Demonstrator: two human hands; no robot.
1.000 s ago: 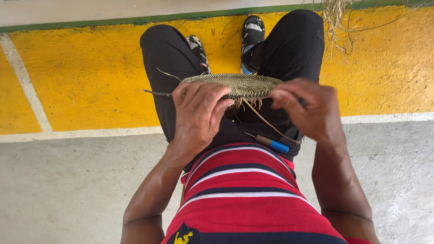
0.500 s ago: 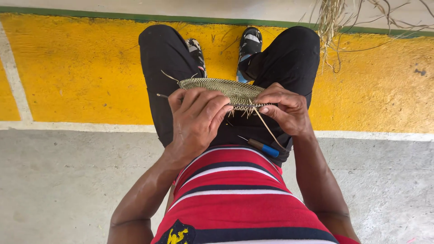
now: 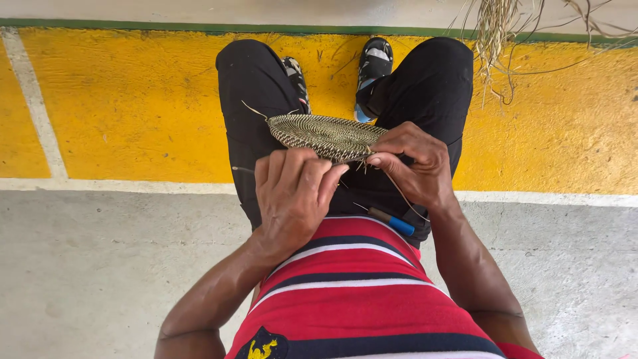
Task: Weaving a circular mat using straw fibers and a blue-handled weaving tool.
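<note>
both hands have closed in: left hand (image 3: 292, 193) grips the woven grass disc (image 3: 325, 135), right hand (image 3: 412, 163) pinches its edge strand.

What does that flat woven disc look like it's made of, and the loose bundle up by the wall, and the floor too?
The woven disc, held at its near edge by the left hand and right hand, looks like coiled dry plant fibre, matte tan with darker stitching and stray strand ends. The loose bundle seems to be the same dried grass or straw. The floor looks like rough bare concrete, with a painted yellow band.
</note>
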